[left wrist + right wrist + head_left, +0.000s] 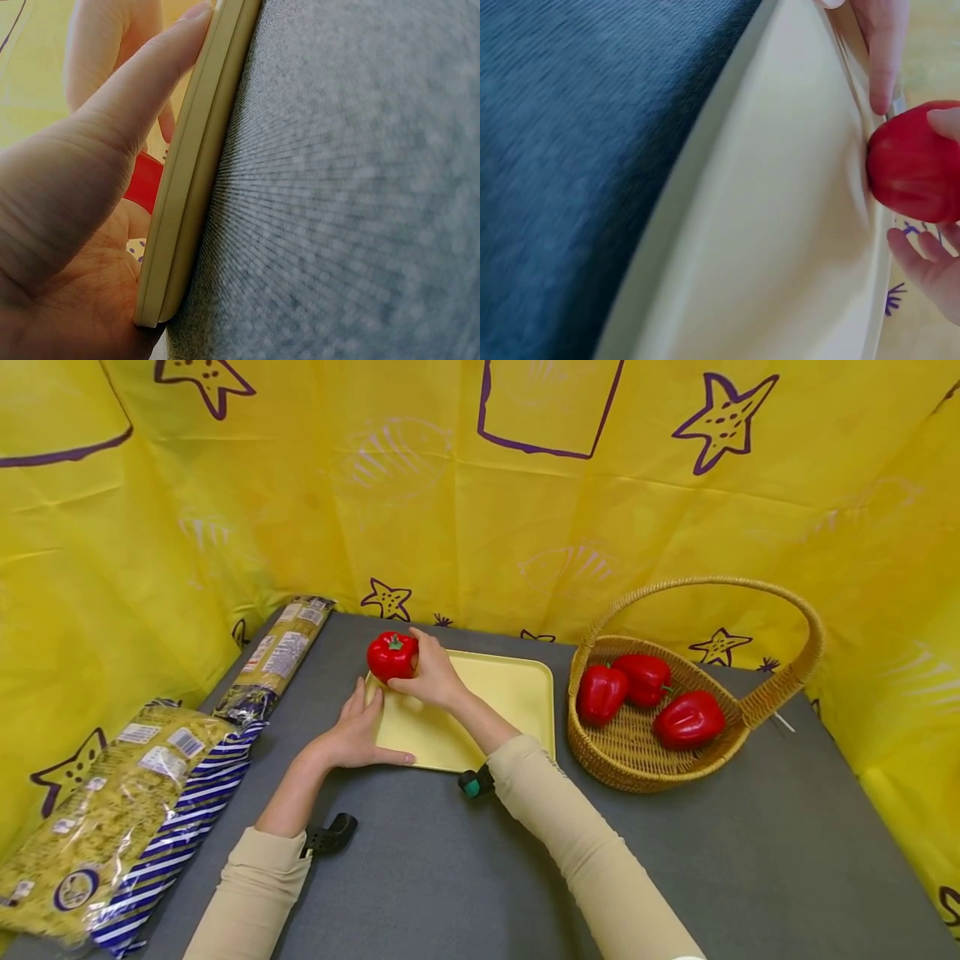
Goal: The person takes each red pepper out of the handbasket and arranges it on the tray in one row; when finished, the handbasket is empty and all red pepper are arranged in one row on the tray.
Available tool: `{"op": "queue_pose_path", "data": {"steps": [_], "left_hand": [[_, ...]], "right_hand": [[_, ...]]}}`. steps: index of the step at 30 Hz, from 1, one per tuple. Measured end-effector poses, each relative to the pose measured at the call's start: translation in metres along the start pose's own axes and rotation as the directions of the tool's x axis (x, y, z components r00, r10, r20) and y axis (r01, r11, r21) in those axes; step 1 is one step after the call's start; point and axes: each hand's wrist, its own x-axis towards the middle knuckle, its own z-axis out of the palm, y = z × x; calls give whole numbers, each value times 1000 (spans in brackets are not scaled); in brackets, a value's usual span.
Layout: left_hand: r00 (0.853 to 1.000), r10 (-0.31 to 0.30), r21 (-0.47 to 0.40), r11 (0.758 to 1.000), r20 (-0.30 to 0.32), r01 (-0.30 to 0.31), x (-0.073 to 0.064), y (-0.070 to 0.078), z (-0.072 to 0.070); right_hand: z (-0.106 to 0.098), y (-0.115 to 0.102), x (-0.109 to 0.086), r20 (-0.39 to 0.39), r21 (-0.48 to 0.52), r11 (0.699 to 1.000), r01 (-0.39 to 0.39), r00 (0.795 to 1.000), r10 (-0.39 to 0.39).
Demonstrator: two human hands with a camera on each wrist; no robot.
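Note:
A red bell pepper with a green stem end is held in my right hand, over the far left corner of a pale yellow tray. In the right wrist view the pepper is right at the tray's rim, with thumb and fingers on both sides of it. My left hand spreads around the tray's near left corner. Its thumb lies straight along the near rim, and the other fingers point forward beside the left edge.
To the right stands a wicker basket with a tall handle, holding three red bell peppers. At the left lie a large bag of pasta and a long pasta packet. A yellow patterned cloth hangs behind the grey table.

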Motion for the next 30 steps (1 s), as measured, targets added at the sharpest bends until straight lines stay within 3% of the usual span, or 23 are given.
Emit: {"op": "queue_pose_path", "data": {"steps": [14,30], "left_hand": [[1000,-5,11,1000,-9,5,-1,-4,0],[1000,10,12,1000,-12,-10,3,-4,5]], "right_hand": [[-21,0,-37,-91,56,998,-19,996,24],[-60,20,-97,-72,123,992,-16,997,25]]}}
